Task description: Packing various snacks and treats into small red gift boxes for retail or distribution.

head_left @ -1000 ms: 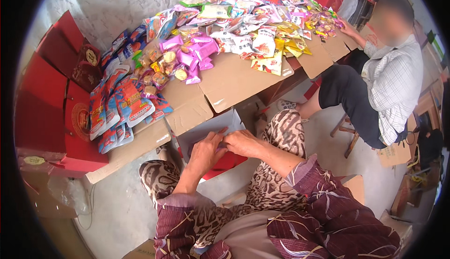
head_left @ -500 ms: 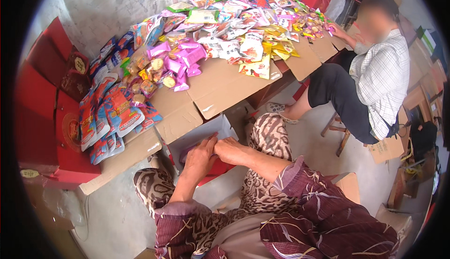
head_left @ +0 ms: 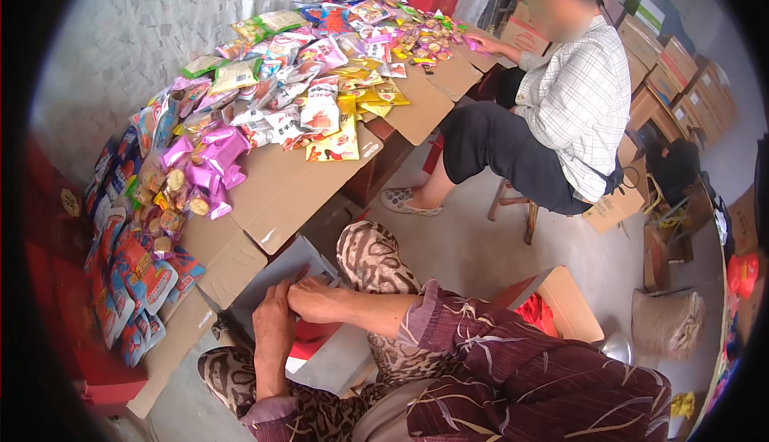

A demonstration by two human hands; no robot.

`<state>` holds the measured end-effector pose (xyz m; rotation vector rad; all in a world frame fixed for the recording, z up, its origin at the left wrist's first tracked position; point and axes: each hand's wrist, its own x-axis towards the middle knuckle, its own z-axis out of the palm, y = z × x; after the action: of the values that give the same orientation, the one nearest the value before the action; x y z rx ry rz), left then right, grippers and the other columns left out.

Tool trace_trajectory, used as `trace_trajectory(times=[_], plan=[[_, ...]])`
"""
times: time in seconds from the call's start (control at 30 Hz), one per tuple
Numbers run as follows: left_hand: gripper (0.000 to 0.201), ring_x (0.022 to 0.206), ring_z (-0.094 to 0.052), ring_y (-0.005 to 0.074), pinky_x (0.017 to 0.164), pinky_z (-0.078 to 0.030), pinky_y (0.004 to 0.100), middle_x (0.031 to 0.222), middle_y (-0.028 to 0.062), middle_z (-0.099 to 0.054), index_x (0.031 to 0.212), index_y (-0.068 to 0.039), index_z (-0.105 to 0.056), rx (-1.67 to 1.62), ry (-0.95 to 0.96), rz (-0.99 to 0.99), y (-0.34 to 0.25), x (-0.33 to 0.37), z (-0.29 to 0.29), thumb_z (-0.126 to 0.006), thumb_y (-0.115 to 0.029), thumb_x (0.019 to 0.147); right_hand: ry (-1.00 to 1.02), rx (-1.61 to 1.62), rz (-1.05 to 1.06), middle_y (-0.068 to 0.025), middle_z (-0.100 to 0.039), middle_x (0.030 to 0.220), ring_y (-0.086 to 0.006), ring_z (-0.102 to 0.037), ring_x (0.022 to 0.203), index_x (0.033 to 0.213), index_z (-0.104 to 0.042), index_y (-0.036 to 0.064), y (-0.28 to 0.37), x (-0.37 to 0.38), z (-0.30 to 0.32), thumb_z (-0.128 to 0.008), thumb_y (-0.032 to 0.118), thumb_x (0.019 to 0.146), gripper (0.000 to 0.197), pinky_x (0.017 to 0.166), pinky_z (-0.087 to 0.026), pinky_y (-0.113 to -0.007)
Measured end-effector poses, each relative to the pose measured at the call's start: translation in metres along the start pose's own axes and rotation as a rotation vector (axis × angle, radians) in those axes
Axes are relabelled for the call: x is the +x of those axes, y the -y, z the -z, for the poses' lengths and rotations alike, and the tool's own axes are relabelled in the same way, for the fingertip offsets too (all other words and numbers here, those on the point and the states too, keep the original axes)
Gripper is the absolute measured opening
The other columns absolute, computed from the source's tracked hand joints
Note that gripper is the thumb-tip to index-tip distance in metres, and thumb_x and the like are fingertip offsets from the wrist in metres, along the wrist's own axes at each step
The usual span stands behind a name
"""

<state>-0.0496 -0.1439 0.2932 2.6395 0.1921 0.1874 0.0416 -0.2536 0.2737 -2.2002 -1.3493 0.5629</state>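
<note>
Both hands rest on a grey-and-red flat box (head_left: pixel 308 338) across the lap, below the bench (head_left: pixel 280 194): left hand (head_left: pixel 274 326) pressed flat, right hand (head_left: pixel 316 299) loosely curled on its flap. Light, bendy cardboard; best held by the edges

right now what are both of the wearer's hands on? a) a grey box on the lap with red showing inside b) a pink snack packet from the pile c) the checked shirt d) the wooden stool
a: the left hand and right hand meet on the edge of the grey box held over the knees, apart from the snack packets on the cardboard tabletop.
</note>
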Motion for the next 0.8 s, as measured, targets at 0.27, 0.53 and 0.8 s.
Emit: trace_trajectory(times=[0.27,0.53,0.8], plan=[[0.045,0.092,-0.062,0.0431,0.076,-0.051,0.0492,0.108,0.0203,-0.062,0.119,-0.007,-0.058,-0.043,0.015,0.068,-0.009,0.003,-0.002,-0.055,0.007,0.076,0.009,0.02,0.002,-0.0293,-0.066,0.085,-0.0407,-0.067,0.086,0.081,-0.066,-0.0088,0.005,-0.009,0.012,-0.058,-0.004,0.073,0.012,0.073,-0.054,-0.047],[0.045,0.091,-0.062,0.044,0.075,-0.051,0.0503,0.107,0.0214,-0.062,0.117,-0.006,-0.058,-0.087,0.009,0.051,-0.021,0.006,-0.006,-0.055,0.008,0.075,0.163,0.061,-0.093,-0.0288,-0.064,0.1,-0.0411,-0.06,0.103,0.085,-0.066,-0.0078,-0.003,-0.011,0.014,-0.061,-0.005,0.068,0.018,0.089,-0.047,-0.046],[0.043,0.093,-0.062,0.0443,0.076,-0.051,0.0502,0.107,0.0218,-0.063,0.115,-0.006,-0.059,-0.125,0.024,0.08,-0.027,0.004,-0.009,-0.056,0.007,0.074,0.153,0.026,-0.06,-0.0279,-0.066,0.094,-0.0403,-0.063,0.098,0.079,-0.067,-0.0069,-0.006,-0.018,0.013,-0.061,-0.005,0.067,0.014,0.085,-0.05,-0.044]])
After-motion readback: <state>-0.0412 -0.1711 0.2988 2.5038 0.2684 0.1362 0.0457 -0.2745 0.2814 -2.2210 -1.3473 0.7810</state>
